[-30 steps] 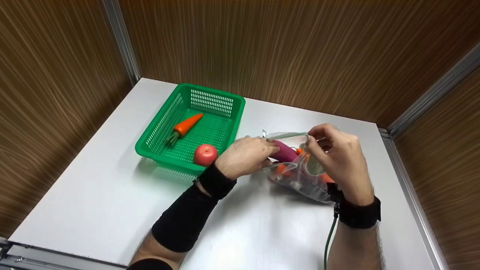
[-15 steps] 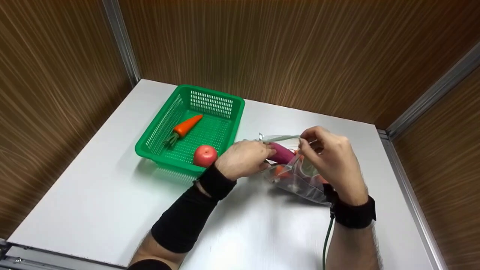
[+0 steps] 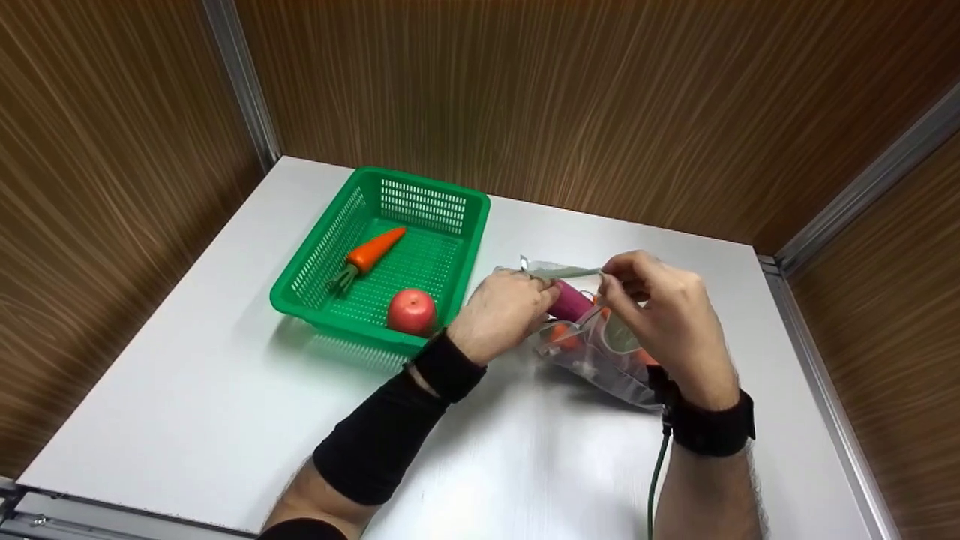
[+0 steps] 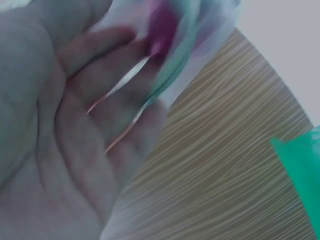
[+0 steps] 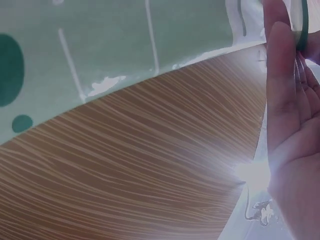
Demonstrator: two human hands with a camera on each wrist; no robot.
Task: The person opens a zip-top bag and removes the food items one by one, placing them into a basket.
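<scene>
Two items are already sitting in the basket [image 3: 420, 196] in the head view, a carrot [image 3: 370, 253] and an apple [image 3: 411, 310], so I'd guess the unloading is somewhere around the middle. The bag [image 3: 600, 352] lies on the table [image 3: 225, 405] just right of the basket, and both hands are at its mouth: the left hand [image 3: 504, 309] pinches the near end of the top edge and the right hand [image 3: 660, 315] pinches the other end, fingers curled on the plastic. A purple veg [image 3: 570, 300] pokes up at the opening between the hands, and I can make out some orange stuff [image 3: 561, 337] deeper in the bag, can't tell exactly what or how many. So what looks left to me: get the mouth properly open, pull out the purple one, then whatever else is in there. Left wrist view is super close and blurry, mostly palm and fingers [image 4: 105, 125] with the clear bag film [image 4: 195, 45] draped against them and a purple smudge [image 4: 162, 22] behind it, plus a sliver of green basket [image 4: 305, 170] off to the right. It fits with that hand gripping the bag edge, but the grip itself isn't clear there. Right wrist view is mostly wood wall, with the side of the hand [image 5: 290, 130] along the right edge and a bit of plastic [image 5: 260, 210] low down; can't judge the grip from that one.
</scene>
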